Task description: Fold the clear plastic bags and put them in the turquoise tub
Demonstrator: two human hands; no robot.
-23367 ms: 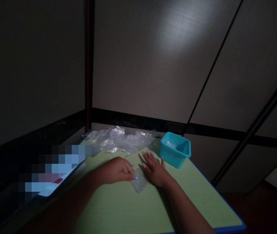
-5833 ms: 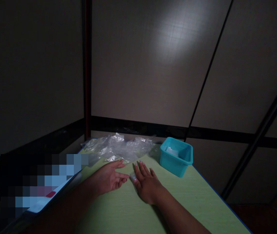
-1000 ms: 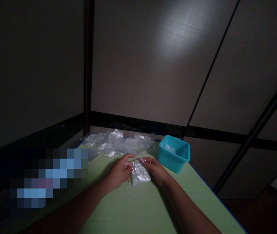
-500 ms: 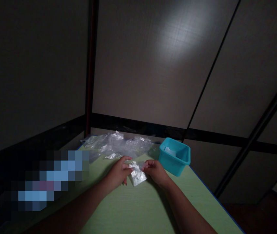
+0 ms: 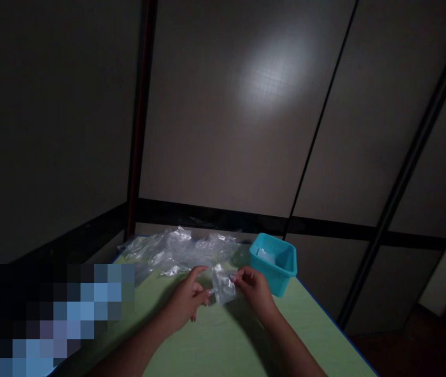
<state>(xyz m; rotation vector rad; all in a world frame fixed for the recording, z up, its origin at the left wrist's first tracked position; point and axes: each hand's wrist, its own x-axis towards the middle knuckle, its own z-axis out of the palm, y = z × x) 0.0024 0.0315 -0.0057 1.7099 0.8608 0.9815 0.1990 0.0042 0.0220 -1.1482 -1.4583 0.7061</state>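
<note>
A small clear plastic bag [image 5: 224, 287], shiny and creased, hangs over the table between my two hands. My right hand [image 5: 255, 285] pinches its right edge between thumb and fingertips. At the bag's left side is my left hand [image 5: 188, 296], with index finger stretched out and apart from the thumb. Its thumb tip lies very near the bag's edge; whether it touches cannot be made out. Behind my hands spreads a loose pile of clear plastic bags [image 5: 184, 250] on the light green table [image 5: 207, 348].
A turquoise plastic basket [image 5: 272, 272] stands near the table's right edge, with something whitish inside [image 5: 266, 255]. Dark-banded panels [image 5: 223, 131] rise close behind and to the left. A blurred-out patch [image 5: 66, 319] covers the lower left.
My left fingers have opened away from the small bag, while my right hand keeps its pinch. The view has shifted slightly, so the table and basket sit lower and further left.
</note>
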